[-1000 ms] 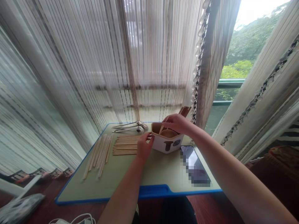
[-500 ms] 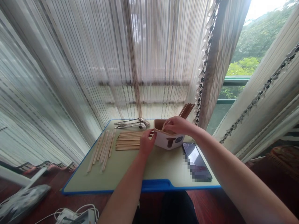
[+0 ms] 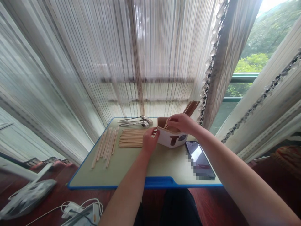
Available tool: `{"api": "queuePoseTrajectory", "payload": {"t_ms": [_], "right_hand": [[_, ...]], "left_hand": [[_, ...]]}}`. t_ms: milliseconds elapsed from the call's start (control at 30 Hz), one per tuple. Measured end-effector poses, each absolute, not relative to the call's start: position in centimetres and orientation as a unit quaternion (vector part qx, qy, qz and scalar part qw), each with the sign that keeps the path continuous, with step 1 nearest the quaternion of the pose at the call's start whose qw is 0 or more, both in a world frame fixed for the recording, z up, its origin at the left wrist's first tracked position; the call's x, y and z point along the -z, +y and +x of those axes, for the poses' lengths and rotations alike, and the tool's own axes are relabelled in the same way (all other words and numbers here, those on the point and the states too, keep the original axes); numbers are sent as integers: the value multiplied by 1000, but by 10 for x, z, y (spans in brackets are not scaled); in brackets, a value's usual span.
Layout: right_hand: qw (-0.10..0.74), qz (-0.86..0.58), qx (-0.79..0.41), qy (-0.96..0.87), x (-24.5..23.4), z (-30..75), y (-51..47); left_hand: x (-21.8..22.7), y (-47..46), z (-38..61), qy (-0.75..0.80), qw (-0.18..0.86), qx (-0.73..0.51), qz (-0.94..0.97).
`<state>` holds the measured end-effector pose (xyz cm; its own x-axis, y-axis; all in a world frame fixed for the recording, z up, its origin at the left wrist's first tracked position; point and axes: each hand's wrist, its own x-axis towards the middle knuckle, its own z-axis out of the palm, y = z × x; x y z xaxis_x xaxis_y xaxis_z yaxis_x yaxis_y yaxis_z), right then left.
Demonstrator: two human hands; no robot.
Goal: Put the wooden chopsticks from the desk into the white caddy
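A white utensil holder [image 3: 171, 139] with dark lettering stands at the back of a small blue-edged table [image 3: 131, 166]. My left hand [image 3: 150, 141] rests against its left side, fingers curled on the wall. My right hand [image 3: 180, 122] is over the holder's top, fingers pinched on a light chopstick [image 3: 166, 124] that slants into it. Brown chopsticks [image 3: 191, 107] stick up out of the holder behind my right hand.
A neat pile of chopsticks [image 3: 130, 138] lies left of the holder, a looser pile [image 3: 105, 150] further left. Metal spoons [image 3: 136, 121] lie at the back edge. A phone [image 3: 199, 158] lies right of the holder. Curtains hang close behind. Cables and a charger [image 3: 77, 208] lie on the floor.
The camera has tilted down and shifted a little. My right hand has lowered the chopstick deeper into the holder. My left hand stays on the holder's side.
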<state>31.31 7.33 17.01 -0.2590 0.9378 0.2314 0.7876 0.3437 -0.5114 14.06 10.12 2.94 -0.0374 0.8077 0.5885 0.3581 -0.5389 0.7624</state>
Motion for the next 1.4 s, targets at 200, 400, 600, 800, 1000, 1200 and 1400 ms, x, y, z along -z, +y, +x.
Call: {"api": "queuePoseTrajectory", "payload": {"t_ms": [200,400,600,800,1000,1200,1400], "right_hand": [[273,-547,-160,-775,-174,313,73],[244,-545,-165,-785,-168,314,77],[249,-585,-118,-763,-171,316,62],[381,-599,45,-703,-162,299,17],[370,-525,-5,-766,-109,253,11],[152,-545,-72,-822,-48,214,50],[157,-540,-35,-826,-15,207,56]], "left_hand": [[-30,101,140,435,188,-570,671],[-31,99,140,440,183,-565,673],[-29,99,140,442,172,-564,677],[-30,94,137,458,163,-555,675],[-47,86,76,533,120,-504,669],[-25,72,8,628,-16,-464,625],[-1,63,1,641,-30,-377,668]]}}
